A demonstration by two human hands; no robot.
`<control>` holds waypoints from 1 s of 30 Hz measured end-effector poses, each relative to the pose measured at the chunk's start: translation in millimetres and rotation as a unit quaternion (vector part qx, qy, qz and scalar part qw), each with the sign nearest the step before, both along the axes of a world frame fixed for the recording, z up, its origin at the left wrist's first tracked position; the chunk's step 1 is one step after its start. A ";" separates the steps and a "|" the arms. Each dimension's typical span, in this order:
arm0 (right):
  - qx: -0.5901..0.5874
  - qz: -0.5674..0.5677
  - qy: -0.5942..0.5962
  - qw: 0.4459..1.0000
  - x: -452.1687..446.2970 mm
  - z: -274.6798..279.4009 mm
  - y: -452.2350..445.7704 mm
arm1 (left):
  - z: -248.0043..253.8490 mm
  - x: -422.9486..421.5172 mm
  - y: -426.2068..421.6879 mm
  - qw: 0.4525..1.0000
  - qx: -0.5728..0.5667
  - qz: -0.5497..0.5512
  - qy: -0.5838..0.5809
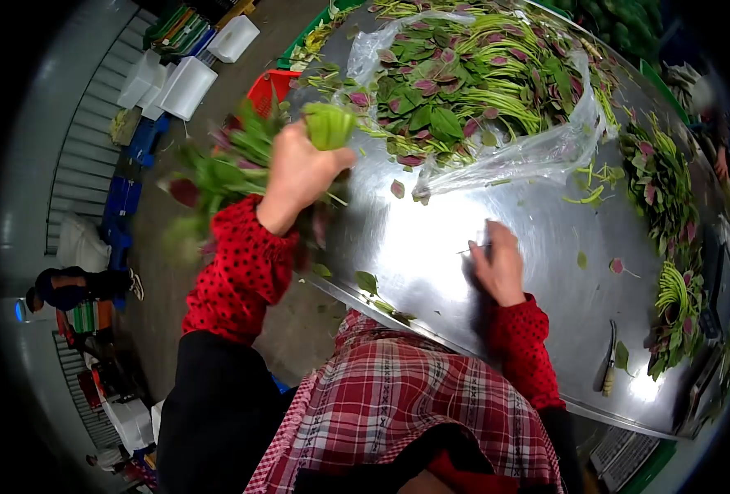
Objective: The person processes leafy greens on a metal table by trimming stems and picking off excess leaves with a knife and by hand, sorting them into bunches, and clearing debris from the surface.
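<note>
My left hand (pixel 299 169) is wrapped round a bunch of leafy greens (pixel 330 126), its cut stems up and its blurred leaves hanging off the table's left edge. Over the steel table (pixel 431 239), my right hand (pixel 501 262) has its thumb and fingers drawn together; a thin dark item shows at the fingertips, too small to name. Beyond both hands lies a large pile of greens (pixel 464 82) with red-purple leaves on clear plastic (pixel 513 165).
More bunches (pixel 661 189) lie along the table's right side. A knife (pixel 609 362) rests near the front right edge. A red basket (pixel 270 89) stands past the left edge. White boxes (pixel 185 88) and a person in dark clothes (pixel 81 288) are at the far left.
</note>
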State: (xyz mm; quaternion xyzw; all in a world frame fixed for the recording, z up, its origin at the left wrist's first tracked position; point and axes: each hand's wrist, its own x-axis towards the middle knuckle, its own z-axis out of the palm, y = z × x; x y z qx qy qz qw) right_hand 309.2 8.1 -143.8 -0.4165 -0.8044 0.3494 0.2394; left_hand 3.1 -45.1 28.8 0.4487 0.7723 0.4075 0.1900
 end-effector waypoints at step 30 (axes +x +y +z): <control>-0.513 -0.026 0.101 0.852 18.6 23.6 -35.5 | -157.4 144.4 -36.5 0.829 -0.179 -0.165 -0.503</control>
